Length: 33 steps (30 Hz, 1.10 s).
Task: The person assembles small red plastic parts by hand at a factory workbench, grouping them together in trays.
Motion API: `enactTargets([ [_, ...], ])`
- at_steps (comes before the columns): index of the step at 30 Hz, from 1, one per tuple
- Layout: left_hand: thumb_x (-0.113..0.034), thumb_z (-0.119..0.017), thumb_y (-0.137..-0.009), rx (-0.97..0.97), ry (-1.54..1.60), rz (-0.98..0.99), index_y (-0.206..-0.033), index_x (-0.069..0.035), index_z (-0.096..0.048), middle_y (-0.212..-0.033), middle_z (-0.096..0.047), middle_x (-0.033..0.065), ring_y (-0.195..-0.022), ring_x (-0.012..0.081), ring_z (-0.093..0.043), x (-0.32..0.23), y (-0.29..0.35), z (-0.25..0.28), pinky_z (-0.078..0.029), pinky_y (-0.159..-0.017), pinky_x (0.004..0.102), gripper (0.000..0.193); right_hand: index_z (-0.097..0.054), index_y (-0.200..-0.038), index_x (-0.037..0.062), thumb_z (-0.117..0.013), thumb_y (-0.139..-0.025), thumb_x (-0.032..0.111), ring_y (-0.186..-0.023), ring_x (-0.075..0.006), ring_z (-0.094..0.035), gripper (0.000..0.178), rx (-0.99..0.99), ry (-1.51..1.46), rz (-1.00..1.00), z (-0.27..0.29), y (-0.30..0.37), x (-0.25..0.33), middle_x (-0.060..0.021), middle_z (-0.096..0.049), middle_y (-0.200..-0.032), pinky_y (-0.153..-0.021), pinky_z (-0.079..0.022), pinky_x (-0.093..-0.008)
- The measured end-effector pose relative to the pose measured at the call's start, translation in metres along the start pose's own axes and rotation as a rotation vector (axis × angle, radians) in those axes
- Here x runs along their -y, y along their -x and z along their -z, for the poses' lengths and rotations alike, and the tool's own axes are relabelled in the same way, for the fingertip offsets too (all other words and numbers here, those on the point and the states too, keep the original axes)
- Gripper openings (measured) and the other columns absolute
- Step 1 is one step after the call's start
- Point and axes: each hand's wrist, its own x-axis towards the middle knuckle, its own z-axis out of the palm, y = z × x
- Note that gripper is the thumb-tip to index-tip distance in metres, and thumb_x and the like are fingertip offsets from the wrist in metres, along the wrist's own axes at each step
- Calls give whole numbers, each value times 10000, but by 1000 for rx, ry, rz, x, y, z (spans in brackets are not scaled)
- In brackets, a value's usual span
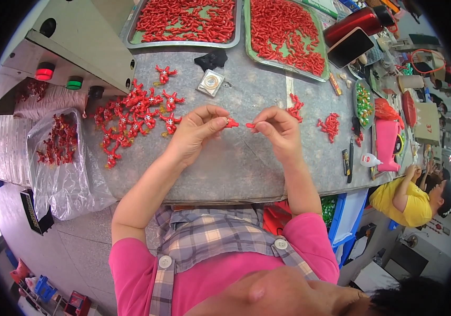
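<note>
Over the middle of the grey table, my left hand (202,129) pinches a small red figure piece (231,122) between thumb and fingers. Facing it across a narrow gap, my right hand (280,131) is closed on a smaller red plastic part (249,125). The two red pieces are apart. Left of my left hand spreads a pile of red figures (144,113) with some yellow bits. Just beyond my right hand lies a small group of red parts (295,108), and farther right is another little heap of red pieces (331,127).
Two trays, one metal (183,45) and one green-lined (283,66), hold many red parts. A machine (86,45) with buttons stands at left, above a plastic bag (72,184) of figures. At right are a phone (350,47), a glue bottle (370,160) and a person in yellow (402,201).
</note>
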Motion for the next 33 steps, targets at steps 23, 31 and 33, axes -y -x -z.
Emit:
enactTargets([
  [23, -79, -649, -730, -90, -1035, -566, -853, -48, -646, -787, -596, 65, -695, 189, -596, -5, 9, -19, -476, -599, 280, 127, -641, -882, 32, -651, -732, 50, -721, -167, -576, 151, 113, 691, 210, -8, -6, 1, -71, -611, -785, -651, -450, -272],
  [31, -6, -636, -762, -47, -702, -281, -947, 1, -602, -888, -600, 36, -807, 110, -570, -2, 7, -16, -458, -709, 227, 188, -635, -852, 16, -652, -743, 45, -747, -142, -584, 114, 92, 604, 184, 4, -5, -1, -59, -618, -791, -678, -453, -255],
  [33, -31, -638, -767, -23, -558, -252, -995, -8, -590, -895, -606, 29, -810, 93, -568, 0, 4, -8, -460, -710, 225, 234, -613, -874, 7, -641, -775, 56, -772, -127, -582, 115, 28, 44, -56, 5, -5, -5, -49, -619, -813, -704, -457, -252],
])
